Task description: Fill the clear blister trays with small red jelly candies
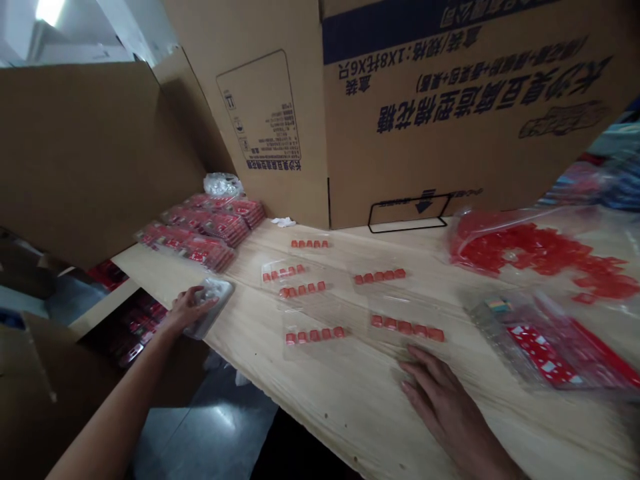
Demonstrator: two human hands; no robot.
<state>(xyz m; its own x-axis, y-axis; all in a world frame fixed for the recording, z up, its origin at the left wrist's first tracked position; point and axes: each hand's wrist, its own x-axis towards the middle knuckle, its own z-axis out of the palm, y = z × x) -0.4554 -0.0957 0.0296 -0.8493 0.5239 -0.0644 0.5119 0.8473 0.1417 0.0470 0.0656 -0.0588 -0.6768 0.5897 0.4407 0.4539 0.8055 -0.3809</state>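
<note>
My left hand [186, 310] is at the left edge of the table, its thumb and fingers closed on a clear plastic tray [215, 293] in a small stack. My right hand [440, 400] lies low over the wood with fingers stretched out, holding nothing. Just beyond its fingertips is a clear tray with a row of red pieces [406, 327]. Similar trays lie flat across the middle, among them a near row of red pieces [315, 335], a farther right row [380, 276] and a row at the back [310, 244].
Stacked red-and-clear packs [200, 230] stand at the back left. On the right are an open bag of red pieces [540, 253] and a pile of clear packs [550, 347]. Large cardboard [400, 153] walls the back. An open carton [125, 327] sits below the left edge.
</note>
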